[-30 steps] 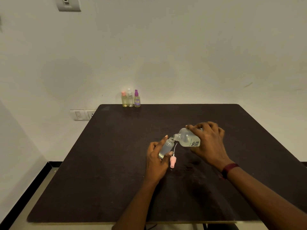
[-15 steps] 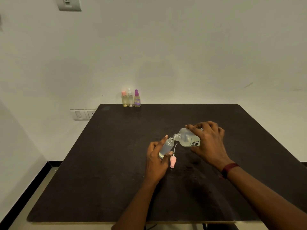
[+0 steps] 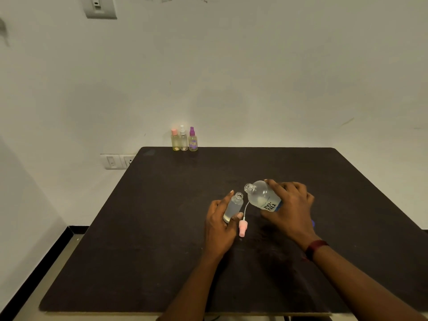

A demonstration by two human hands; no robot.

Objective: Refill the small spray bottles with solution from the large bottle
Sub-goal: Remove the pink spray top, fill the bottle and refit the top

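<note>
Right hand (image 3: 292, 210) grips tilted large bottle (image 3: 259, 195), label (image 3: 269, 206) "re. nu"; left hand (image 3: 218, 228) holds uncapped small bottle (image 3: 232, 208).

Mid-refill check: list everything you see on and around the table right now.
table: one, dark brown, against the wall
large bottle: one, clear, labelled, uncapped, held tilted mid-table
small bottle: one, clear, uncapped, held beside it
spray cap: one, pink with tube, lying by the small bottle
capped spray bottles: three; pink, white, purple tops; table's far edge
wall plates: two, white, one high up, one left of the table
wristband: one, dark red, right wrist
left hand: grips small bottle
right hand: grips large bottle
</note>
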